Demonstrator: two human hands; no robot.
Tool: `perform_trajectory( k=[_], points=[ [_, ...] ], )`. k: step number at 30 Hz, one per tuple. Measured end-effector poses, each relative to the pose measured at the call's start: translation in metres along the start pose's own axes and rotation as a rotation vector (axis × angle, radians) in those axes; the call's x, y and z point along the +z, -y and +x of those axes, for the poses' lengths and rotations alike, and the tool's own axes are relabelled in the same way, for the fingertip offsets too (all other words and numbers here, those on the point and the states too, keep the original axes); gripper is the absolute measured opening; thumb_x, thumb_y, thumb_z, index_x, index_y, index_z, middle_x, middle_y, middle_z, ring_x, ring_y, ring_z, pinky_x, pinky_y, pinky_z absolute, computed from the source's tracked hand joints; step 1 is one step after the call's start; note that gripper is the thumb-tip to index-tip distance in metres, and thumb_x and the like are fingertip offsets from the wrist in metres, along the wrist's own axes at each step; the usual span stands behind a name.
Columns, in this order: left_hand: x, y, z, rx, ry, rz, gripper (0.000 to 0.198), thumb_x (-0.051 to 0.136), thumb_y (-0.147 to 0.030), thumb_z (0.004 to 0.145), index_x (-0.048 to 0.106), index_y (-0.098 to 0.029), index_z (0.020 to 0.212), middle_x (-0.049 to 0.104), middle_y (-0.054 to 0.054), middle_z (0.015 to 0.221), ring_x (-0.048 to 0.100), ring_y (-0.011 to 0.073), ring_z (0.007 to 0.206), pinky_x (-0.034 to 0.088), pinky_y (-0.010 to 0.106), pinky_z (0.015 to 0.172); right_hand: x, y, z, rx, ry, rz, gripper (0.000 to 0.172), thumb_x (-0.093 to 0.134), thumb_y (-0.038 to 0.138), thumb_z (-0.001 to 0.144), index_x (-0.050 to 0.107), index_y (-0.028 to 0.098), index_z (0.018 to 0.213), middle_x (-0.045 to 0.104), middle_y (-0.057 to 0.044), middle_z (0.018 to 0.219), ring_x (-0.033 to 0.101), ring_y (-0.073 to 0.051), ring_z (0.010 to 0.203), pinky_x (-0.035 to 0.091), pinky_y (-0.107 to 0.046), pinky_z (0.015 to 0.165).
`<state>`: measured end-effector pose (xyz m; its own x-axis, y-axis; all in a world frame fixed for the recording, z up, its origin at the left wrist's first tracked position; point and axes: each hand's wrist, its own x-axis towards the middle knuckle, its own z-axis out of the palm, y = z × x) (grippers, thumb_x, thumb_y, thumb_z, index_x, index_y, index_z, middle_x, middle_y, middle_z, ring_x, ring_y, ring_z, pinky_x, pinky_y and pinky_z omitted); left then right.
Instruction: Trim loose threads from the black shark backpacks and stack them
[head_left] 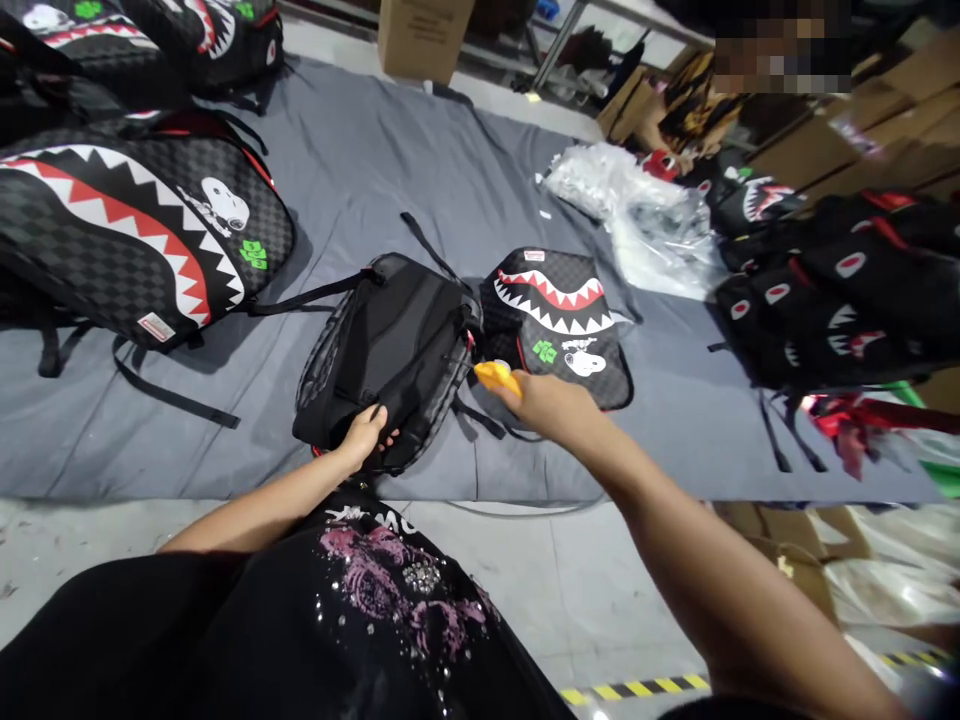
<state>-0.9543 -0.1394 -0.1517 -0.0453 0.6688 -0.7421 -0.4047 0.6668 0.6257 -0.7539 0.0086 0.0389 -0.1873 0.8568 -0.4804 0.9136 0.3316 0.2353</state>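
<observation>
A black backpack [397, 340] lies back side up on the grey cloth in front of me, its straps spread out. My left hand [365, 437] is closed on its near edge, thumb on top. In my right hand [551, 402] is a small yellow-orange tool [497, 378]; its kind cannot be made out. That hand hovers just right of the backpack, over the near part of a flat checkered backpack [555, 300]. This second one has a red-and-white shark mouth, a white cartoon dog and a green patch.
A large stuffed shark-mouth backpack [127, 230] stands on the left, with more behind it. Clear plastic bags [637, 210] and a pile of black backpacks [840, 290] lie on the right. A cardboard box [424, 38] stands at the far edge of the grey cloth [360, 140].
</observation>
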Motion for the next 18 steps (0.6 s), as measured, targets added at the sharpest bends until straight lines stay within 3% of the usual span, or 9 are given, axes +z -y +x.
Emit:
perform_trajectory(
  k=[3,5,7,9,12,14,16,18],
  points=[
    [0.007,0.006,-0.010,0.359,-0.108,0.525,0.046,0.046,-0.038,0.095,0.047,-0.029,0.140,0.063,0.006,0.106,0.060,0.0170,0.093,0.049,0.030,0.085,0.003,-0.003,-0.011,0.119,-0.029,-0.016,0.052,0.034,0.054,0.100,0.057,0.014,0.123,0.069,-0.018,0.102,0.066,-0.034,0.096,0.047,-0.039,0.077],
    [0.010,0.006,-0.013,0.561,-0.190,0.943,0.055,0.051,-0.042,0.092,0.042,-0.033,0.145,0.053,0.010,0.126,0.051,0.0257,0.115,0.043,0.040,0.099,0.007,-0.004,-0.023,0.059,0.068,0.041,0.048,0.038,0.055,0.098,0.058,0.017,0.121,0.070,-0.015,0.102,0.066,-0.032,0.096,0.047,-0.036,0.075],
    [0.014,0.005,-0.011,0.616,-0.250,1.202,0.063,0.056,-0.047,0.088,0.039,-0.035,0.147,0.041,0.013,0.138,0.043,0.0323,0.122,0.041,0.047,0.100,0.011,-0.001,-0.035,0.024,0.095,0.074,0.046,0.040,0.055,0.098,0.059,0.019,0.119,0.070,-0.013,0.102,0.066,-0.031,0.095,0.046,-0.034,0.074],
    [0.018,0.003,-0.009,0.611,-0.229,1.325,0.070,0.057,-0.053,0.086,0.035,-0.033,0.149,0.036,0.017,0.141,0.042,0.0354,0.122,0.042,0.049,0.097,0.015,0.008,-0.046,0.113,0.016,0.048,0.048,0.036,0.053,0.100,0.058,0.016,0.120,0.070,-0.016,0.100,0.067,-0.032,0.094,0.045,-0.034,0.072],
    [0.015,-0.008,-0.018,0.625,-0.103,1.347,0.069,0.055,-0.058,0.085,0.042,-0.027,0.146,0.036,0.018,0.141,0.042,0.0374,0.122,0.042,0.051,0.097,0.028,0.021,-0.065,0.060,0.096,0.056,0.047,0.038,0.054,0.099,0.059,0.016,0.119,0.071,-0.015,0.094,0.068,-0.031,0.089,0.045,-0.033,0.069],
    [0.000,-0.020,-0.034,0.757,-0.053,1.268,0.061,0.054,-0.055,0.087,0.049,-0.025,0.140,0.036,0.016,0.145,0.039,0.0356,0.128,0.039,0.050,0.104,0.044,0.026,-0.080,0.014,0.142,0.057,0.046,0.041,0.054,0.099,0.058,0.018,0.119,0.071,-0.014,0.094,0.068,-0.030,0.088,0.045,-0.032,0.068],
    [-0.027,-0.036,-0.050,0.934,-0.150,1.080,0.055,0.052,-0.049,0.090,0.050,-0.024,0.138,0.038,0.012,0.146,0.036,0.0311,0.133,0.033,0.047,0.111,0.066,0.029,-0.098,0.098,0.106,0.044,0.046,0.038,0.052,0.100,0.056,0.017,0.122,0.071,-0.015,0.094,0.069,-0.030,0.087,0.045,-0.032,0.067],
    [-0.060,-0.050,-0.057,0.952,-0.365,0.805,0.051,0.050,-0.044,0.091,0.049,-0.021,0.137,0.044,0.012,0.143,0.039,0.0269,0.133,0.032,0.044,0.113,0.091,0.035,-0.115,0.150,0.129,0.088,0.044,0.036,0.050,0.101,0.056,0.017,0.122,0.072,-0.014,0.091,0.069,-0.030,0.085,0.044,-0.032,0.064]
  ],
)
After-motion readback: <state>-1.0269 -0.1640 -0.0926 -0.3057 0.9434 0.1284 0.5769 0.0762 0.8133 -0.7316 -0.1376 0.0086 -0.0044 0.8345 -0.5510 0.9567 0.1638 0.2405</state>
